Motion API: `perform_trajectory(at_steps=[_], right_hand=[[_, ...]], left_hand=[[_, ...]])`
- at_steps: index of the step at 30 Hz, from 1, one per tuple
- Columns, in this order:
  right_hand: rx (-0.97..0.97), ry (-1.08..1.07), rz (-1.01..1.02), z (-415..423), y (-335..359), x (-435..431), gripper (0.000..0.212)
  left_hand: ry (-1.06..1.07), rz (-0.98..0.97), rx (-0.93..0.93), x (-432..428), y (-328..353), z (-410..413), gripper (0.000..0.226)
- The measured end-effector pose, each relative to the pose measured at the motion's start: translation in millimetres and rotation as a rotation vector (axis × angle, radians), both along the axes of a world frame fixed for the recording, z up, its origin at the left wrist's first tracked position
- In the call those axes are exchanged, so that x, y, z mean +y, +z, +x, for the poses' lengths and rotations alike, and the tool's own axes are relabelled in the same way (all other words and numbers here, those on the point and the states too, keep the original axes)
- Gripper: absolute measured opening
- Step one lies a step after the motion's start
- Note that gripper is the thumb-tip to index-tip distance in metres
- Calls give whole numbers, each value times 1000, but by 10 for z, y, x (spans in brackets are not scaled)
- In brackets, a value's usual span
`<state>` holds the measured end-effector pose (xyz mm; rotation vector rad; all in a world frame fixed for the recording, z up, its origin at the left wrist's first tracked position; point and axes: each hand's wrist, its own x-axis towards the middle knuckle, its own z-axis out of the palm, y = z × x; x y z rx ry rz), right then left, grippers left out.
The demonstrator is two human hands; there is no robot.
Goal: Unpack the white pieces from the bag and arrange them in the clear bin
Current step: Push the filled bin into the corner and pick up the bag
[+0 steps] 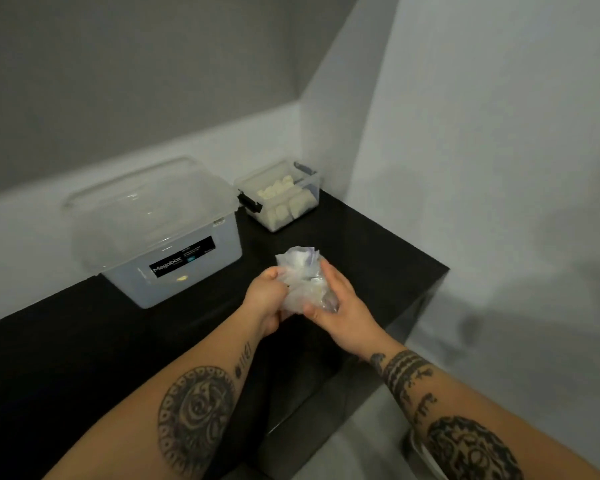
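Two bare hands meet over a black surface (84,358), both gripping a crumpled clear plastic bag (300,271) between them. The left hand (265,299) has its fingers curled into the bag's left side, while the right hand (340,313) wraps the right side — thumb pressed on the lower front, fingers behind the plastic. The bag is held just above the surface, its bunched top standing upward with a trace of purple at the upper edge; pale contents show dimly through the plastic, too blurred to make out one by one.

Farther back, near the corner where the grey wall meets a white panel, stands a small clear bin (279,197) with dark latches at its ends. White pieces (278,190) already lie inside it, packed side by side in rows. Just left of it sits a larger translucent storage box (153,233) with its lid on and a black label on the front reading "Megabox". Both containers rest on the surface, well apart from the hands. Both forearms carry dark tattoos.
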<state>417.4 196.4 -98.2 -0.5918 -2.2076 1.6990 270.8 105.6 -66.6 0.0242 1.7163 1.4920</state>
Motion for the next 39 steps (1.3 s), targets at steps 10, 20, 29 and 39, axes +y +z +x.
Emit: perform_trajectory(at_steps=[10, 20, 29, 39], right_hand=[[-130, -386, -215, 1274, -407, 983, 68], [-494, -211, -221, 2878, -1578, 1566, 100], [-722, -417, 97, 3134, -3205, 1457, 18], [-941, -308, 279, 3191, -5266, 1390, 35]], left_hand=[[-564, -27, 1, 968, -453, 1364, 58], [-704, -207, -65, 1534, -1891, 2605, 24], [-600, -312, 220, 1616, -3618, 3048, 45], [-955, -487, 324, 1743, -5558, 3088, 52]])
